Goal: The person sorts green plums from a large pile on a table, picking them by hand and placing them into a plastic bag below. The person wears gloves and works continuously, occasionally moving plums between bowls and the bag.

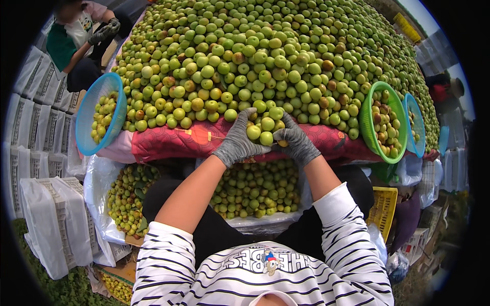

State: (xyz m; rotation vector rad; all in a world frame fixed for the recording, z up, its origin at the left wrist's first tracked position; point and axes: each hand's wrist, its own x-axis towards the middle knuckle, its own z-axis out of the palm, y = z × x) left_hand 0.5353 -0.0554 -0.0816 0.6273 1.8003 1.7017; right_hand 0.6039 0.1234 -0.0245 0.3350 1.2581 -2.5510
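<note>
My left hand [240, 140] and my right hand [297, 140] both wear grey knit gloves. They are cupped together around a handful of green jujubes [267, 124], at the near edge of a big heap of jujubes [245, 57]. A few browner ones show near my right fingers. Beneath my wrists runs the red patterned cloth [176, 141] that edges the heap. Lower down, between my knees, a plastic-lined crate [264, 221] holds more green jujubes [256, 187].
A blue basket [80, 118] of jujubes stands at left, a green basket [363, 122] and another blue basket [421, 134] at right. Mixed jujubes [128, 199] fill a lined box by my left knee. Stacked crates [53, 222] and a gloved co-worker [76, 42] are at left, a yellow crate [383, 210] at right.
</note>
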